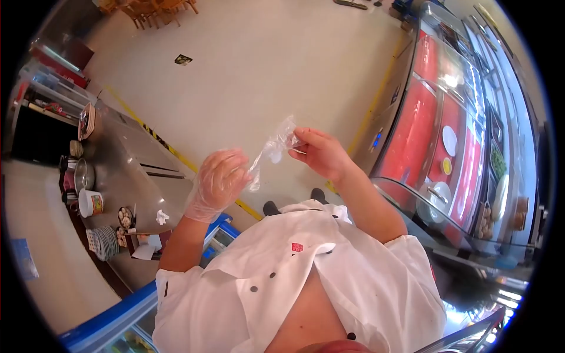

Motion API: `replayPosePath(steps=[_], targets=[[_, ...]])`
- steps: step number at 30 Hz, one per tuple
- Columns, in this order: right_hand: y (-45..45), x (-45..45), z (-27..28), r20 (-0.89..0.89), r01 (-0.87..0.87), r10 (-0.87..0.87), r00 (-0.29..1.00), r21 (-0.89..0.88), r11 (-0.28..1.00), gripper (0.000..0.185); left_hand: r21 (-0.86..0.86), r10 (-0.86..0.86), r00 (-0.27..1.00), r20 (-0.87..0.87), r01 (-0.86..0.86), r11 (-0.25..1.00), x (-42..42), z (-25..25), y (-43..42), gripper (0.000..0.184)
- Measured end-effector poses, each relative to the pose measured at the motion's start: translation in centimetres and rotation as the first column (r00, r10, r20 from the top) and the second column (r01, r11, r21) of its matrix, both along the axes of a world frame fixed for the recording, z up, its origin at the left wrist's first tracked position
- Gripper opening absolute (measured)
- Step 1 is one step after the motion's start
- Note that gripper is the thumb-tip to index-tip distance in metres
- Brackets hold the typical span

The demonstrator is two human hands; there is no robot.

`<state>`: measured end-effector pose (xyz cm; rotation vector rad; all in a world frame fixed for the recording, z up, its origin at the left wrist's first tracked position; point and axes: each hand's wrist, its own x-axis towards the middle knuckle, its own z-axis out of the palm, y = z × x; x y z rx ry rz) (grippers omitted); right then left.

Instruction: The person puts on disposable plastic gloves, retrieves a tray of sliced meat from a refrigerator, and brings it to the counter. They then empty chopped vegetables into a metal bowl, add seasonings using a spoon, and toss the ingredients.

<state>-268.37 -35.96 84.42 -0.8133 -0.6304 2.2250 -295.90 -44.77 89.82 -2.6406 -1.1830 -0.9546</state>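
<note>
A clear plastic glove covers my left hand [221, 179], whose fingers are curled toward the crumpled end of a second clear plastic glove [274, 150]. The bare fingers of my right hand [318, 152] pinch the upper right part of that second glove. It hangs stretched between both hands, above the floor and in front of my white jacket [265, 259]. Whether my left fingertips grip it or only touch it is hard to tell through the film.
On the left, a metal counter [118, 159] holds a white tub [90, 203], a metal bowl [84, 175] and stacked plates [105, 243]. A glass display case [453, 135] runs along the right. Wooden chairs [154, 10] stand far off.
</note>
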Motion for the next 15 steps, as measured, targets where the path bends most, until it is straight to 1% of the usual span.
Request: replayPosePath(steps=[2,5,8,11,14,15], targets=[[-0.9,-0.6,0.0,-0.028,0.02,-0.02,0.999,0.007,1.0,0.029,0.007,-0.04,0.999,0.018,0.04,0.999,-0.8,-0.4,-0.1,0.027],[-2.2,-0.7,1.4,-0.123,0.013,-0.028,0.992,-0.118,0.993,0.035,-0.013,-0.048,0.999,0.009,0.048,0.999,-1.4,-0.4,-0.7,0.029],[-2.1,-1.2,1.9,-0.205,-0.137,0.095,0.974,-0.202,0.97,0.039,-0.016,-0.103,0.993,-0.049,0.102,0.995,-2.5,-0.5,-0.4,0.031],[-1.9,-2.5,2.2,-0.009,-0.057,0.056,0.998,-0.124,0.991,0.037,-0.028,-0.149,0.988,-0.045,0.148,0.989,-3.5,-1.1,0.6,0.032],[-1.9,-2.5,-2.4,0.162,-0.037,0.044,0.986,-0.045,0.998,0.033,-0.061,-0.198,0.974,-0.112,0.192,0.979,-4.9,-0.8,0.5,0.031],[-1.7,-2.6,-2.3,0.19,-0.024,0.031,0.981,-0.039,0.999,0.031,-0.063,-0.193,0.974,-0.12,0.187,0.98,-5.3,-0.9,0.8,0.03]])
